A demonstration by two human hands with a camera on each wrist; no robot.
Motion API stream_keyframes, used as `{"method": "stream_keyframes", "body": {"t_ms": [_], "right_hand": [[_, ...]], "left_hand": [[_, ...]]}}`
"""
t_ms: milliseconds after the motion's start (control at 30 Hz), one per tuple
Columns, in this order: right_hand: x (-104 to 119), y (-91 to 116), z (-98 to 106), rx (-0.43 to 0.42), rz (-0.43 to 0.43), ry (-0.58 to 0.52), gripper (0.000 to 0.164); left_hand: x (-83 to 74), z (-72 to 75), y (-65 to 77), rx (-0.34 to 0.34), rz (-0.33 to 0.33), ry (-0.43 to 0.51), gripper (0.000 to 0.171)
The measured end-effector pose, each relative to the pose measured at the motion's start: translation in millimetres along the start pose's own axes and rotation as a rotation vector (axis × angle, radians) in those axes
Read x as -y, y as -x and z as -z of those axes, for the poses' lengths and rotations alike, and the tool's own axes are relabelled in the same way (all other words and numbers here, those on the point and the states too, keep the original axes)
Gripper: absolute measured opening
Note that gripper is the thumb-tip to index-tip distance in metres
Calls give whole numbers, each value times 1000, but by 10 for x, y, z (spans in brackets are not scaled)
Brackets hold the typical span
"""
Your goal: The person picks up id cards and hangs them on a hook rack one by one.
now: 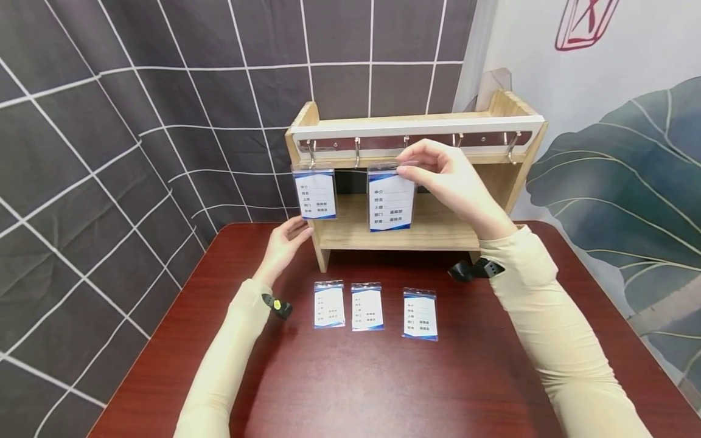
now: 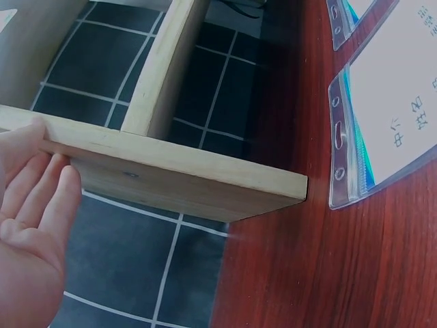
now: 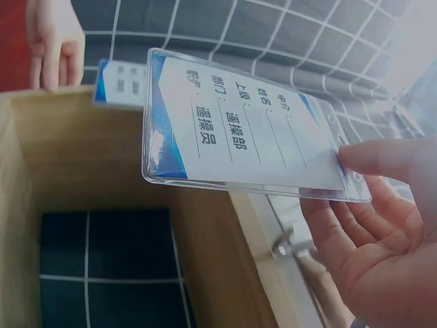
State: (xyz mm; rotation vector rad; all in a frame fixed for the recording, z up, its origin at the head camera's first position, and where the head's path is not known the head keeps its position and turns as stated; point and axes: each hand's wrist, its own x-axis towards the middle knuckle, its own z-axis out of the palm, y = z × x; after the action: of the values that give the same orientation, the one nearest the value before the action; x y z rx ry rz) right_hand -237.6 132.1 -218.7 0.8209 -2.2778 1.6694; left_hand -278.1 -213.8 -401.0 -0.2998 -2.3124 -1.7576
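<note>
My right hand [image 1: 449, 182] pinches the top right corner of a clear-sleeved name badge [image 1: 391, 201], holding it upright just below the hook rail [image 1: 372, 135]. In the right wrist view, the thumb lies on the badge's front and the fingers behind it. Another badge [image 1: 317, 196] hangs from the leftmost hook [image 1: 311, 152]. Low on the left side of the wooden shelf [image 1: 323, 249], my left hand [image 1: 283, 246] rests with its fingers against the side panel [image 2: 184, 176]. Three more badges lie face up on the table: a left one [image 1: 329, 305], a middle one [image 1: 367, 308] and a right one [image 1: 420, 315].
The shelf stands at the back of the dark red table [image 1: 350, 389], with several metal hooks along its front rail. A dark grid-patterned curtain [image 1: 219, 109] hangs behind and to the left. A leaf-patterned wall covering [image 1: 630, 182] is at the right.
</note>
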Motion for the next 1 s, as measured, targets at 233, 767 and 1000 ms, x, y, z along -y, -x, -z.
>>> {"method": "stream_keyframes", "body": {"t_ms": [233,767,1000], "right_hand": [[30,-92,-218,33,16,5,16],[-10,-201,-477,23,52,11,16],[-86,-233,-546,-22,98,109,15]], "left_hand": [[-13,-13,-3,6,-2,4,48],[-15,-15,-5,3,10,2,48],[-5,1,2,5,7,4,48]]}}
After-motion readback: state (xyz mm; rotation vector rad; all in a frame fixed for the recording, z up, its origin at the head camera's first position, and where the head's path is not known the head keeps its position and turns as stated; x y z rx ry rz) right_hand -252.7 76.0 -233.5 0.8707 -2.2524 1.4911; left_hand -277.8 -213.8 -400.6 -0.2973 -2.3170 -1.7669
